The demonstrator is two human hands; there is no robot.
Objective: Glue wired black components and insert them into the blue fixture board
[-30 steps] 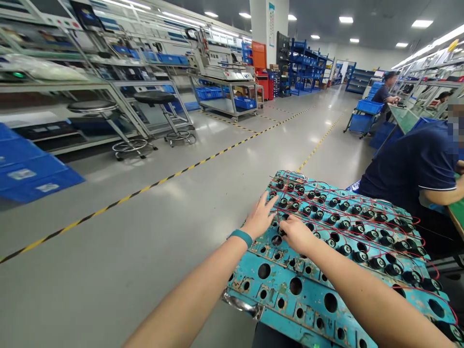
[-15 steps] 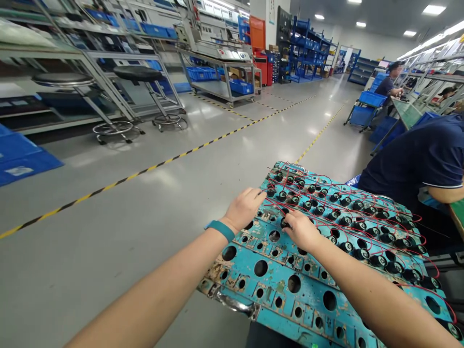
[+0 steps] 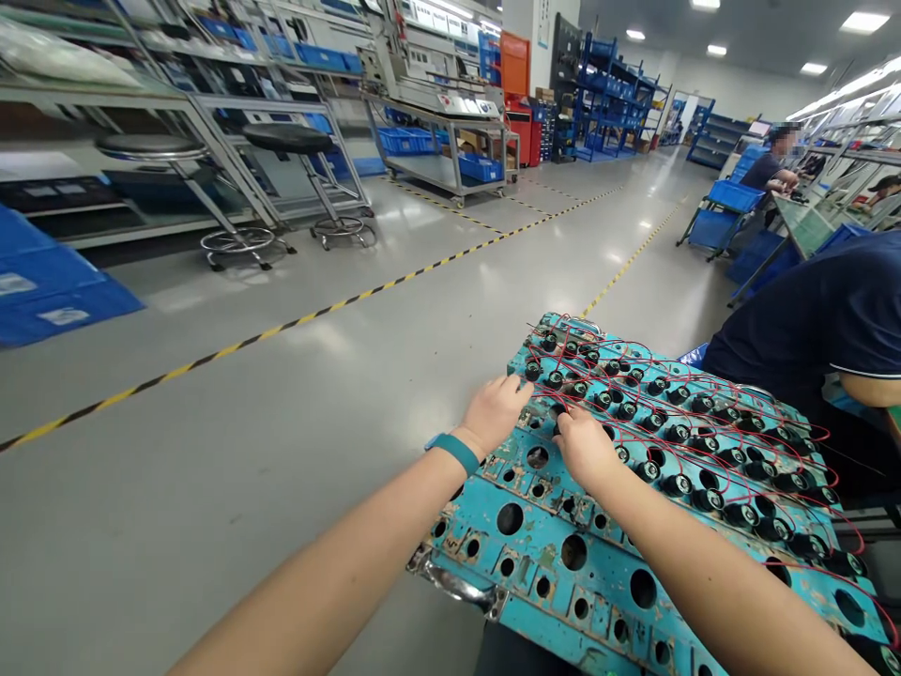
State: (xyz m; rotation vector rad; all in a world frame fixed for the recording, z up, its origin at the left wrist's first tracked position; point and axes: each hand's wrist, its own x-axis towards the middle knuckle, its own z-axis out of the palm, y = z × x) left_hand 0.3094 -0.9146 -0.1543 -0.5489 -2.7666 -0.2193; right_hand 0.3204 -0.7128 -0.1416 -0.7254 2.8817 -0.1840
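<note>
A worn turquoise fixture board (image 3: pixel 612 554) with rows of round holes lies before me. Black round parts with red wires (image 3: pixel 704 402) sit in several rows on its far and right portions. My left hand (image 3: pixel 496 413), with a teal wristband (image 3: pixel 454 453), is closed at the board's far left edge, its fingertips pinched where a thin red wire runs. To its right, my right hand (image 3: pixel 586 447) grips a small black round part (image 3: pixel 558 424) at a hole. The fingers partly hide this part.
A metal handle (image 3: pixel 457 584) is fixed to the board's near edge. On the right a co-worker in a dark shirt (image 3: pixel 817 310) leans close to the board. Stools (image 3: pixel 288 141), a wheeled cart (image 3: pixel 436 174) and blue bins (image 3: pixel 56 282) stand beyond the taped floor line (image 3: pixel 338 305).
The view has shifted slightly, so the surroundings and board sit a little further right. Both hands stay over the same area, with the right fingers still at the black part.
</note>
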